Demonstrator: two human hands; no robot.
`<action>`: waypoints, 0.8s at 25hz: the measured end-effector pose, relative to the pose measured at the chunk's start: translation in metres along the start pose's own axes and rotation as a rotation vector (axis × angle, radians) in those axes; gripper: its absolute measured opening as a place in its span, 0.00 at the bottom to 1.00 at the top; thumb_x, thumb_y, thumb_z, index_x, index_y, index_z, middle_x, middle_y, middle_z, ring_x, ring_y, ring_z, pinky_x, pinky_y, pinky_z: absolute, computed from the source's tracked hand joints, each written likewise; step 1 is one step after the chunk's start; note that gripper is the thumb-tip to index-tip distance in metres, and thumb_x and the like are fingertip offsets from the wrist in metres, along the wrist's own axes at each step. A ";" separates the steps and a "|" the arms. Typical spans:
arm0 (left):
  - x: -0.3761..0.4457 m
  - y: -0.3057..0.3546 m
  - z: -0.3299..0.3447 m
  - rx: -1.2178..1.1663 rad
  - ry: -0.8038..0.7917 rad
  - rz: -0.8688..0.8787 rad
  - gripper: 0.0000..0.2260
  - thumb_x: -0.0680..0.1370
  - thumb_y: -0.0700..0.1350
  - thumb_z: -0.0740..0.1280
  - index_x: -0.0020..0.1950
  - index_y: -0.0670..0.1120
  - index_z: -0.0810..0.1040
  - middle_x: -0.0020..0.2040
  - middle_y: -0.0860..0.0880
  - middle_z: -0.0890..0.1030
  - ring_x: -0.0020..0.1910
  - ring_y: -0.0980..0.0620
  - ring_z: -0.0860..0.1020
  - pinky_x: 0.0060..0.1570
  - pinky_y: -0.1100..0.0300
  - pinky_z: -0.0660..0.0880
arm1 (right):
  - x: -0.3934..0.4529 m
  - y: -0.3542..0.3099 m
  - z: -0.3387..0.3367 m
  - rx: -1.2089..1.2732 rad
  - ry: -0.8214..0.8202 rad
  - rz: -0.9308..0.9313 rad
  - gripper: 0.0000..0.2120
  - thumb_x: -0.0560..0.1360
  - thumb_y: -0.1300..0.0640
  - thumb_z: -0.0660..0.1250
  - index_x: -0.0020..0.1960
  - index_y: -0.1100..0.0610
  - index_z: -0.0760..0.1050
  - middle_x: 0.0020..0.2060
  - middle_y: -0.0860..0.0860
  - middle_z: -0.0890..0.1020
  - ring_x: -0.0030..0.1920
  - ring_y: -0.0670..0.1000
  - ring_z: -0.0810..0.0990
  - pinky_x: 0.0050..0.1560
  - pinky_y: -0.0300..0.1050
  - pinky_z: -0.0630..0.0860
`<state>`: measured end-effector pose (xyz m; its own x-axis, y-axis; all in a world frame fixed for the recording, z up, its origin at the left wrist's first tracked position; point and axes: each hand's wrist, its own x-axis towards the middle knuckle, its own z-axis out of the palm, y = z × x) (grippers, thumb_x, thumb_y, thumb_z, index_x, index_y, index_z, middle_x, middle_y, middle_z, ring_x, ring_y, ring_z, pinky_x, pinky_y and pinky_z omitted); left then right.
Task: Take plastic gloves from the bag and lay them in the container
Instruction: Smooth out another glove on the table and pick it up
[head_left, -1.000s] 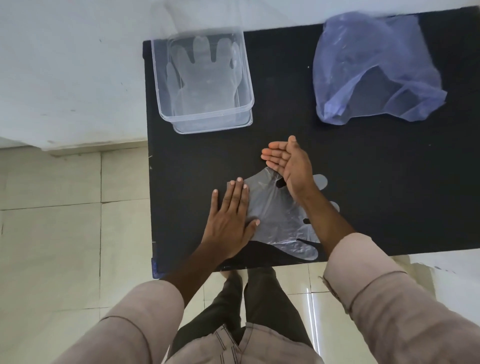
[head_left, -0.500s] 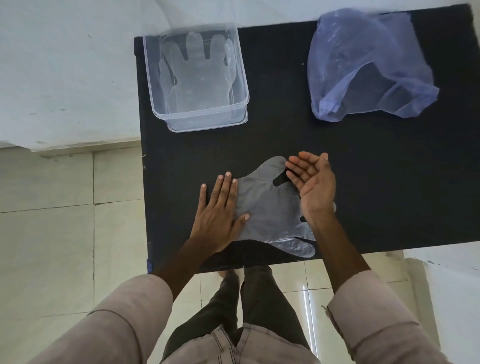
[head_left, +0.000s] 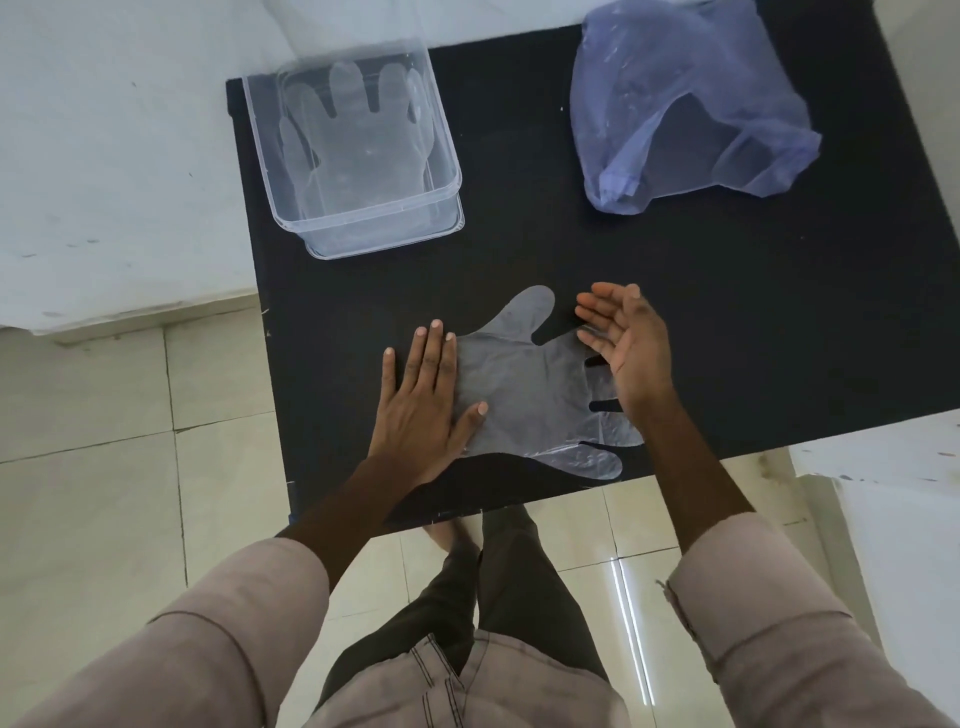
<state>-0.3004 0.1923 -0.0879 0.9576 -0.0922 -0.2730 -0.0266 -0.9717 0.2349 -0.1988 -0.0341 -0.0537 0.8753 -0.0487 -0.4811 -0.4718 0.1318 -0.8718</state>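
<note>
Fingers (head_left: 434, 345) flat on glove (head_left: 524, 395), unlabelled

The left hand (head_left: 423, 402) lies palm down, flat, its fingers (head_left: 435, 348) straight, close together and pointing away from the body; the thumb (head_left: 474, 415) is spread out to the right; the forearm runs back and to the left into a rolled-up sleeve. The right hand (head_left: 631, 348) stands on its edge, palm turned left and partly up, empty; its fingers (head_left: 597, 312) are loosely extended and slightly curled, pointing up and left; the wrist is bent, and the bare forearm leads back to a sleeve at lower right.
</note>
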 end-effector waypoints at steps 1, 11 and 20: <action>0.000 0.002 -0.003 -0.003 0.018 0.033 0.37 0.78 0.67 0.45 0.79 0.45 0.40 0.79 0.48 0.39 0.79 0.45 0.42 0.76 0.44 0.38 | -0.005 -0.003 -0.006 -0.007 -0.014 -0.020 0.24 0.81 0.46 0.51 0.64 0.63 0.72 0.59 0.59 0.80 0.59 0.56 0.81 0.58 0.49 0.79; -0.008 0.002 -0.004 -0.049 -0.050 0.132 0.37 0.78 0.67 0.45 0.80 0.45 0.47 0.81 0.45 0.46 0.80 0.46 0.46 0.76 0.43 0.41 | -0.062 0.035 -0.035 0.111 0.150 -0.001 0.19 0.83 0.52 0.54 0.60 0.64 0.75 0.47 0.55 0.85 0.46 0.52 0.85 0.45 0.43 0.82; -0.019 -0.014 -0.050 -1.074 0.256 -0.424 0.12 0.82 0.50 0.59 0.60 0.49 0.78 0.59 0.50 0.80 0.58 0.51 0.78 0.63 0.45 0.74 | -0.112 0.067 0.047 -1.141 -0.280 -0.492 0.11 0.74 0.51 0.70 0.55 0.54 0.77 0.50 0.51 0.81 0.51 0.51 0.78 0.55 0.47 0.77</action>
<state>-0.3039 0.2183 -0.0397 0.8647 0.3588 -0.3515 0.4447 -0.2214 0.8679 -0.3231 0.0262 -0.0539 0.9096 0.3782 -0.1718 0.2065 -0.7705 -0.6031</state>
